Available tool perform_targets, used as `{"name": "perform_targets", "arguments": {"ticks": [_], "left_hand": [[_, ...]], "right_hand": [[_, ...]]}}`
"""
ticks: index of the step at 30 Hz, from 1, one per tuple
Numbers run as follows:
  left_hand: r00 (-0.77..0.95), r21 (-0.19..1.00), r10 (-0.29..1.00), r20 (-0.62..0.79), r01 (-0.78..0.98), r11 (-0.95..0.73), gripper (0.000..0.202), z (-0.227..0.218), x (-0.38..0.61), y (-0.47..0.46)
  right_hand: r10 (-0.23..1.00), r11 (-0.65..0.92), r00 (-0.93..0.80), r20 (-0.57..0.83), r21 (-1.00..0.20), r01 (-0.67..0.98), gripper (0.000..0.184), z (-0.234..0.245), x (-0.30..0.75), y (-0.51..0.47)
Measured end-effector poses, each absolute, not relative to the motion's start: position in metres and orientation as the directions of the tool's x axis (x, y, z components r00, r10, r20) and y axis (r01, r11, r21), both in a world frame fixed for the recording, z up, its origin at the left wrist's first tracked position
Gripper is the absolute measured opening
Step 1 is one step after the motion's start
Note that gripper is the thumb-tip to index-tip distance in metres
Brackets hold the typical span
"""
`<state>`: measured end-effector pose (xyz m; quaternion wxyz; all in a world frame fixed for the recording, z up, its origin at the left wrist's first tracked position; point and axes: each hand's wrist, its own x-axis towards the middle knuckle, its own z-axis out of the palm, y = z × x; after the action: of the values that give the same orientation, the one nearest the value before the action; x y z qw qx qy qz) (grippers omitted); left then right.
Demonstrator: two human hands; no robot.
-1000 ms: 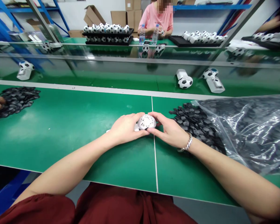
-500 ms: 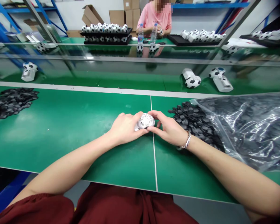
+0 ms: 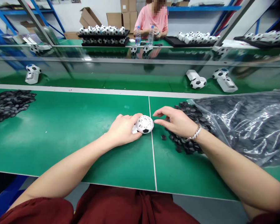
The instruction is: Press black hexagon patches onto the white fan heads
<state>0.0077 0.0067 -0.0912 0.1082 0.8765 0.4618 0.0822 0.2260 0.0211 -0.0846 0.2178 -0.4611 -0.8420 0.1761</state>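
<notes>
My left hand [image 3: 123, 129] grips a white football-shaped piece [image 3: 145, 122] from its left side, thumb near and fingers on the far side. Openings cover the piece's upper face, and one black patch shows on the side toward me. Just right of it, my right hand [image 3: 175, 121] is apart from the piece, with thumb and index finger spread and nothing visible between them. Beneath and beyond that hand lies a pile of small black pieces [image 3: 189, 146]. A single black piece [image 3: 163, 137] lies loose at the pile's left edge.
A clear plastic bag of black pieces [image 3: 252, 127] covers the right side of the green table [image 3: 72, 133]. Another black pile [image 3: 11, 104] lies far left. Football-shaped units [image 3: 198, 82] sit on the belt beyond a pale strip. Across from me, a person in pink [image 3: 151, 21] handles something beside loaded trays.
My right hand has let go of the football-shaped piece and moved right. My left hand keeps its hold, and more of the piece, including a black patch, now shows. Units on the belt have shifted right.
</notes>
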Motion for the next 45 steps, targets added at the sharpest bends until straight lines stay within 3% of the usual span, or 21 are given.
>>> {"name": "perform_targets", "arguments": {"ticks": [3, 6, 13, 17, 23, 27, 31, 38, 45], "left_hand": [[0.567, 0.237, 0.823, 0.05, 0.793, -0.561, 0.055, -0.09, 0.002, 0.009], [0.55, 0.228, 0.832, 0.067, 0.804, -0.549, 0.056, -0.09, 0.0, 0.012], [0.572, 0.251, 0.815, 0.091, 0.779, -0.575, 0.062, -0.095, 0.001, 0.014], [0.564, 0.266, 0.82, 0.091, 0.78, -0.566, 0.063, -0.095, 0.0, 0.013], [0.565, 0.265, 0.82, 0.09, 0.78, -0.567, 0.064, -0.095, 0.001, 0.013], [0.573, 0.271, 0.815, 0.083, 0.774, -0.572, 0.063, -0.095, 0.002, 0.013], [0.579, 0.272, 0.811, 0.078, 0.771, -0.576, 0.063, -0.095, 0.003, 0.013], [0.608, 0.277, 0.79, 0.075, 0.748, -0.603, 0.065, -0.095, 0.001, 0.012], [0.588, 0.366, 0.805, 0.074, 0.735, -0.571, 0.082, -0.094, 0.003, 0.009]], "right_hand": [[0.889, 0.458, -0.424, 0.175, -0.294, 0.839, 0.009, -0.077, 0.239, 0.027], [0.925, 0.38, -0.372, 0.075, -0.173, 0.909, 0.01, -0.075, 0.247, 0.03], [0.915, 0.387, -0.393, -0.092, -0.08, 0.919, 0.012, -0.083, 0.244, 0.031], [0.879, 0.467, -0.467, -0.092, -0.024, 0.884, 0.013, -0.087, 0.239, 0.028], [0.838, 0.544, -0.541, -0.063, 0.158, 0.824, 0.017, -0.088, 0.227, 0.018], [0.825, 0.557, -0.564, -0.019, 0.196, 0.807, 0.021, -0.095, 0.228, 0.02], [0.826, 0.562, -0.564, 0.004, 0.086, 0.823, 0.027, -0.096, 0.232, 0.022], [0.818, 0.574, -0.53, 0.223, -0.386, 0.722, 0.014, -0.074, 0.222, 0.009], [0.826, 0.557, -0.48, 0.296, -0.56, 0.613, 0.008, -0.071, 0.214, -0.002]]}}
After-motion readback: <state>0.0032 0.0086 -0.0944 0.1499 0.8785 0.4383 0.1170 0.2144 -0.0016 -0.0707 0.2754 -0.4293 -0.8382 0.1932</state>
